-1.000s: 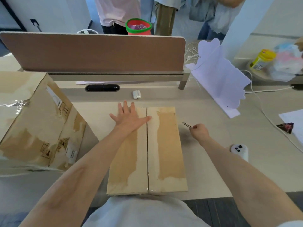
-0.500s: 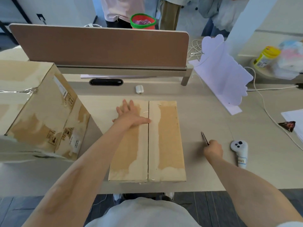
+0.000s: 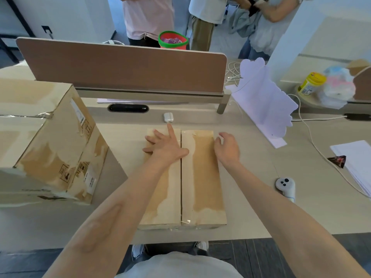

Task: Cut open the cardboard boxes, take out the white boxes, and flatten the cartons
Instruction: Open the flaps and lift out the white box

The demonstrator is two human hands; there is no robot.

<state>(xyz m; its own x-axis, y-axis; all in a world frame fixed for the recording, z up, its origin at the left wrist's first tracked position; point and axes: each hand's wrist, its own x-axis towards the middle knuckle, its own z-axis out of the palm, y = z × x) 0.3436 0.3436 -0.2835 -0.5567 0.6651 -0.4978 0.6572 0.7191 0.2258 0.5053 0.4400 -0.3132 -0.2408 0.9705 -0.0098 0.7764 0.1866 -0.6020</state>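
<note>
**On the surface in front of the person, both hands were at the flaps of the small carton**

Under the fingers lay the cardboard box (image 3: 202, 177), long and flat on the surface (image 3: 261, 197), its far end just short of a small white earbud case (image 3: 168, 117). The left hand (image 3: 165, 147) was spread flat on the left flap, fingers (image 3: 170, 130) straight and pressing down, the thumb side against the centre seam (image 3: 181, 177). The right hand (image 3: 227, 150) hung at the outer edge of the right flap, fingers loosely curled and holding nothing I could see. No cutter showed anywhere near either hand.

The seam ran as a dark open line from the fingers down to the near end, so I judged the tape already slit and the cutting step done for this box. The opening was the step in hand. No white box showed, as both flaps lay shut over whatever was inside.

The next move, to my eye, called for fingertips worked into the seam or under a flap edge, then both flaps folded outward while the carton was kept from sliding. Well to the left of the left fingers stood a larger carton (image 3: 50, 137), its tape unbroken along the top as far as I could see.
</note>
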